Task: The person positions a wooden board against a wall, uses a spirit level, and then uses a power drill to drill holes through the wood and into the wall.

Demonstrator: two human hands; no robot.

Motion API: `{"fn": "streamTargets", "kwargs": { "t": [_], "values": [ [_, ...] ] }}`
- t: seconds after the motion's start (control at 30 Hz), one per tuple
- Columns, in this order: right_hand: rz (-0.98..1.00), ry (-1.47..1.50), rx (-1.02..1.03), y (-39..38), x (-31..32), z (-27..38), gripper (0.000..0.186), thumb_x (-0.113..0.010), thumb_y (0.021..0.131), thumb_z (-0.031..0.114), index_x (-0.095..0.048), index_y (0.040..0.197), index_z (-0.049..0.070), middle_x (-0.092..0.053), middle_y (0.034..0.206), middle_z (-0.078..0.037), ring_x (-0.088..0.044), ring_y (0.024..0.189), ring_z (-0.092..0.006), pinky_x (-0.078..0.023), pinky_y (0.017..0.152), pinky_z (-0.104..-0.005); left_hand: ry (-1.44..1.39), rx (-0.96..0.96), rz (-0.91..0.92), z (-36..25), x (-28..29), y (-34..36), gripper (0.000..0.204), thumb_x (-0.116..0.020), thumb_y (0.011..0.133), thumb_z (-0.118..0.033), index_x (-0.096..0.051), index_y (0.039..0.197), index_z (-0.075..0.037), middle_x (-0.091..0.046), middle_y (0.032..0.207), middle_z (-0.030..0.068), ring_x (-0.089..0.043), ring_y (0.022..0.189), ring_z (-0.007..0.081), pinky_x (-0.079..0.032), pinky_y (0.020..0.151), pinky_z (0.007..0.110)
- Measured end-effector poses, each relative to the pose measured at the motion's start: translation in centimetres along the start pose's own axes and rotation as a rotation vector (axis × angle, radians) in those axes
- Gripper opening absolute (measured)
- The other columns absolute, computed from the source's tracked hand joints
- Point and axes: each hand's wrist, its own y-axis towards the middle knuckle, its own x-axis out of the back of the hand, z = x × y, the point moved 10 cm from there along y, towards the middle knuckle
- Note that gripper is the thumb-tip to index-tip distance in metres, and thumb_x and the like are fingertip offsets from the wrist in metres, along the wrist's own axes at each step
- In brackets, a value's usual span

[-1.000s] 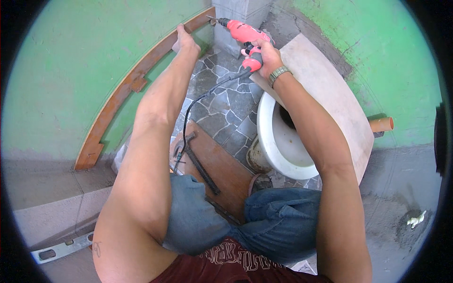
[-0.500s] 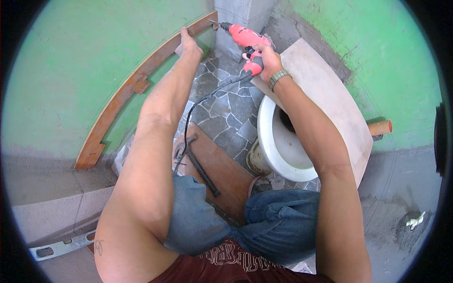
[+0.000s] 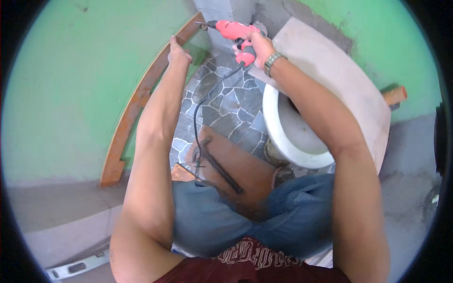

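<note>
My right hand (image 3: 257, 46) is wrapped around the grip of a red corded power drill (image 3: 232, 30), its fingers at the trigger. The drill points left, its thin bit reaching the upper end of a long brown wooden strip (image 3: 152, 73) along the green wall. Whether the bit has entered the wood cannot be made out. My left hand (image 3: 179, 53) rests against the strip just below the bit, one finger stretched up along it; its other fingers are partly hidden. From the drill's handle a black cord (image 3: 196, 118) hangs down.
A white toilet bowl (image 3: 276, 127) stands to the right, with a pale board (image 3: 325, 61) beside it. An orange pipe end (image 3: 395, 95) juts out near the right wall. A hammer (image 3: 221, 165) lies on a brown board (image 3: 257, 184) before my knees. At lower left is a metal level (image 3: 78, 270).
The view has shifted, so the wall strip, drill and hands appear further left and the hammer lower. My right hand keeps the drill at the strip's end; my left stays against the strip.
</note>
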Motion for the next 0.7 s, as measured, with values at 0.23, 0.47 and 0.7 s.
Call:
{"fn": "streamTargets", "kwargs": {
  "t": [0.23, 0.47, 0.7],
  "values": [
    [0.011, 0.061, -0.026, -0.8, -1.1, 0.0, 0.037, -0.057, 0.087, 0.007, -0.05, 0.12, -0.005, -0.055, 0.112, -0.02, -0.07, 0.089, -0.0325, -0.063, 0.062, -0.0438, -0.129, -0.12, 0.187, -0.8, -1.8, 2.1, 0.088, -0.072, 0.081, -0.052, -0.039, 0.142, 0.002, -0.046, 0.146, 0.0177, -0.046, 0.132, 0.0326, -0.037, 0.11, 0.043],
    [-0.031, 0.069, -0.025, -0.4, 0.0, -0.1, 0.036, -0.059, 0.086, 0.008, -0.05, 0.118, -0.004, -0.056, 0.109, -0.018, -0.07, 0.085, -0.0328, -0.062, 0.06, -0.0437, -0.027, -0.144, 0.286, -0.3, -2.8, 2.4, 0.091, -0.057, 0.089, -0.06, -0.027, 0.148, 0.002, -0.035, 0.155, 0.0156, -0.031, 0.145, 0.03, -0.02, 0.12, 0.042],
    [-0.046, 0.074, -0.014, -0.2, 0.5, 0.0, 0.036, -0.06, 0.085, 0.008, -0.05, 0.118, -0.004, -0.057, 0.109, -0.018, -0.07, 0.086, -0.0338, -0.061, 0.06, -0.0451, -0.034, -0.144, 0.272, 0.2, -3.0, 2.1, 0.091, -0.058, 0.088, -0.059, -0.027, 0.148, 0.002, -0.036, 0.155, 0.0152, -0.032, 0.144, 0.0294, -0.02, 0.12, 0.041]
  ]
}}
